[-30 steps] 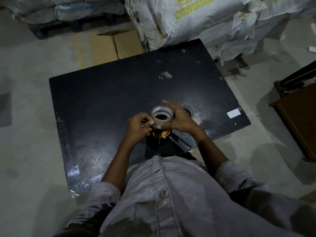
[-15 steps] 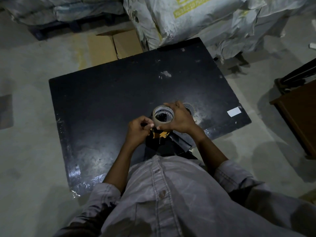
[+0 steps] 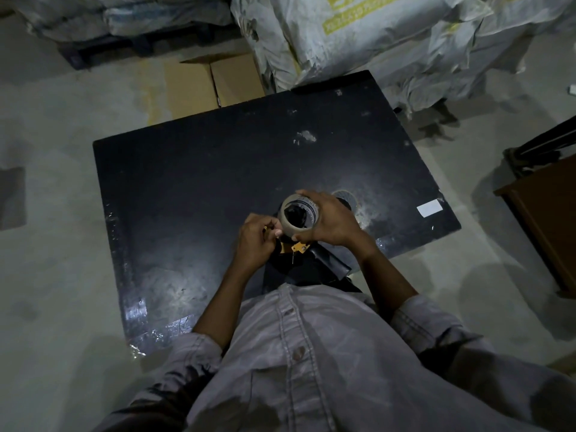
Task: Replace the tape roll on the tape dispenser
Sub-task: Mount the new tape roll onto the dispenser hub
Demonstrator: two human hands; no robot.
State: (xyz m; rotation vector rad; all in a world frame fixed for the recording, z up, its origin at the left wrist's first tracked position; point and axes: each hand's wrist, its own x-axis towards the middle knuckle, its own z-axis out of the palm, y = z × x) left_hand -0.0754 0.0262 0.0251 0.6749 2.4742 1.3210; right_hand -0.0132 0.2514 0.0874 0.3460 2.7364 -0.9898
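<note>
**Roll held over dispenser at the table's near edge**

On my feed both hands work above the near edge of the black table [image 3: 187, 182], slightly right of its middle. The right hand [image 3: 332, 224] grasps the roll [image 3: 299, 215] from the right, fingers wrapped over its far rim and thumb under its near rim. The roll is tilted so its open core faces up toward the camera, and it is lifted off the table.

The left hand [image 3: 257, 240] is clenched just left of the roll, fingertips touching the roll's near-left rim. Orange metal shows between its fingers and from under it, so I read it as gripping the front of the dispenser [image 3: 297, 247]. The dispenser sits directly under the roll; its black handle points toward the table's near right. Whether the roll is seated on the hub, I cannot tell.

A second roll [image 3: 346, 196] lies flat on the table just behind the right hand. A white label [image 3: 429, 209] sits near the table's right corner. A cardboard box [image 3: 215, 82] and sacks [image 3: 358, 32] stand beyond the table's far edge.
</note>
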